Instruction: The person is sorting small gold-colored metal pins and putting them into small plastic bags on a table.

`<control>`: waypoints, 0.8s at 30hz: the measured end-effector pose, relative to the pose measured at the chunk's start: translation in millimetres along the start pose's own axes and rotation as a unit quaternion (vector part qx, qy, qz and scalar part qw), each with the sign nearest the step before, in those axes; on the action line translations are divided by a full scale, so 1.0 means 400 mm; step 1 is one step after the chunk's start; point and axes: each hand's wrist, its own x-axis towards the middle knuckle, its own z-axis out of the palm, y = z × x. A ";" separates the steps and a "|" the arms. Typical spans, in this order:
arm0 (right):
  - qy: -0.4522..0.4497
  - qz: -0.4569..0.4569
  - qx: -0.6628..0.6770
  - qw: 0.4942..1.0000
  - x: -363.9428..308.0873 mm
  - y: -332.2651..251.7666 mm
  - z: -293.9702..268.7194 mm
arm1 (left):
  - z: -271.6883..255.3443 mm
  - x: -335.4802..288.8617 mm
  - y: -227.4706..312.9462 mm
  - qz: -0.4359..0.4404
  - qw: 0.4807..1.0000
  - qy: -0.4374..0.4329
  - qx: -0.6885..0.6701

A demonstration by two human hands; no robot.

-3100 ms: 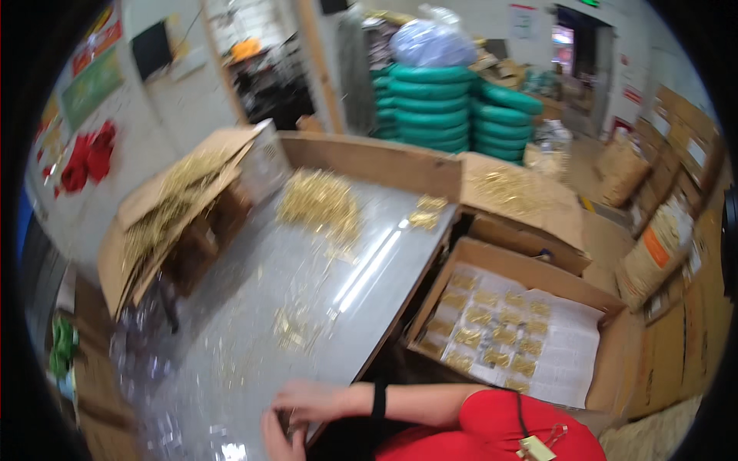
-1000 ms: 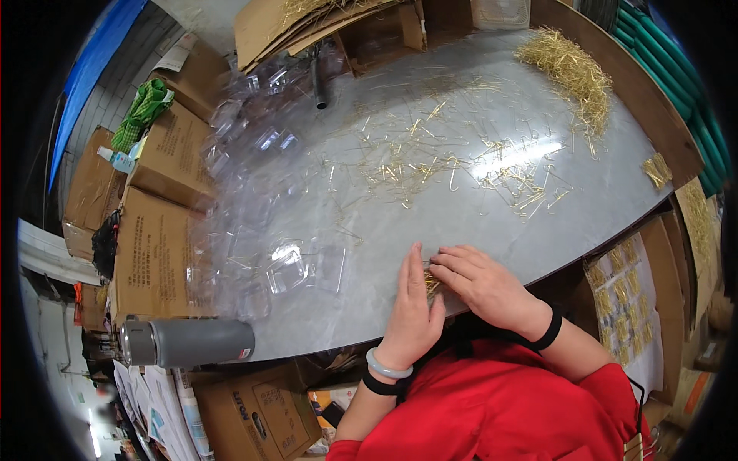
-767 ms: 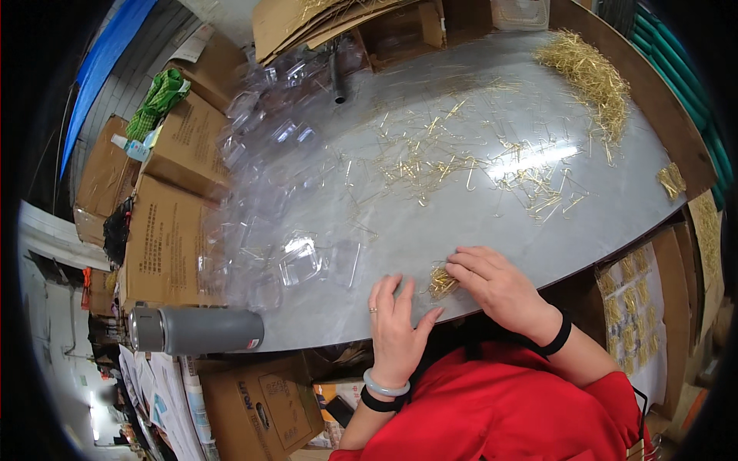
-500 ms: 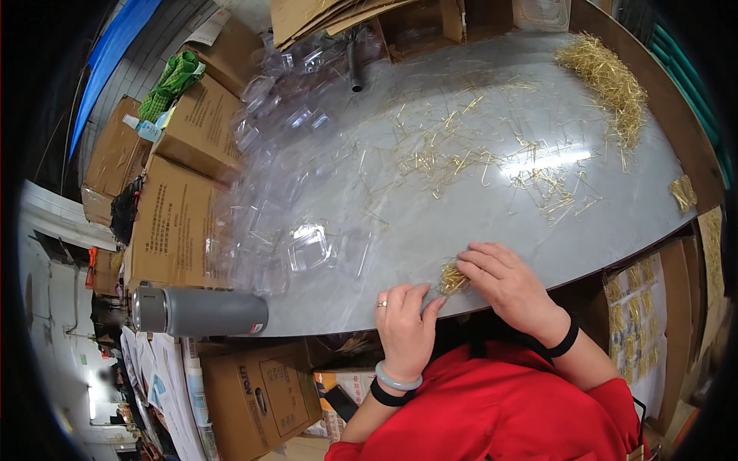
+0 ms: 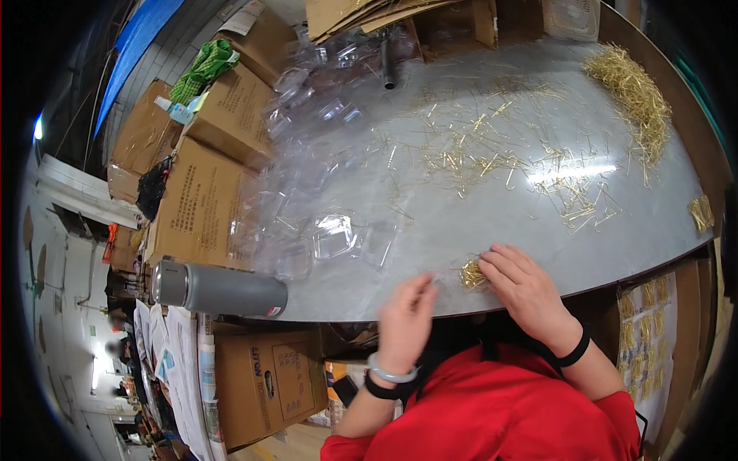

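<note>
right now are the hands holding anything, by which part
The right hand touches the right side of the gold hook bundle; a grip cannot be told. The left hand is blurred; any hold is unclear.

Your left hand [image 5: 406, 321] was motion-blurred; couldn't tell if it held anything. Your right hand [image 5: 524, 292] hid the right side of the gold wire bundle [image 5: 471, 274]. Top edge cut off the cardboard sheets [image 5: 369, 17], and strands in the big wire pile [image 5: 632, 98] were too fine to count.
</note>
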 end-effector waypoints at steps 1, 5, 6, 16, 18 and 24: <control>0.003 0.000 -0.013 1.000 -0.006 0.004 0.004 | -0.030 0.002 -0.019 -0.190 0.967 0.009 -0.170; 0.024 0.003 -0.014 1.000 -0.014 0.008 0.011 | -0.183 0.072 -0.126 -0.308 0.880 0.027 -0.360; 0.022 -0.004 -0.009 1.000 -0.012 0.006 0.011 | -0.204 0.086 -0.138 -0.327 0.863 0.019 -0.385; 0.055 0.001 0.006 0.998 -0.005 0.010 0.011 | -0.154 0.124 -0.122 -0.349 0.839 -0.079 -0.410; 0.060 0.011 0.011 0.998 -0.005 0.007 0.012 | -0.151 0.075 -0.076 -0.341 0.830 -0.077 -0.435; 0.070 0.019 0.005 0.997 0.000 0.006 0.017 | -0.180 -0.112 -0.035 -0.367 0.798 -0.270 -0.395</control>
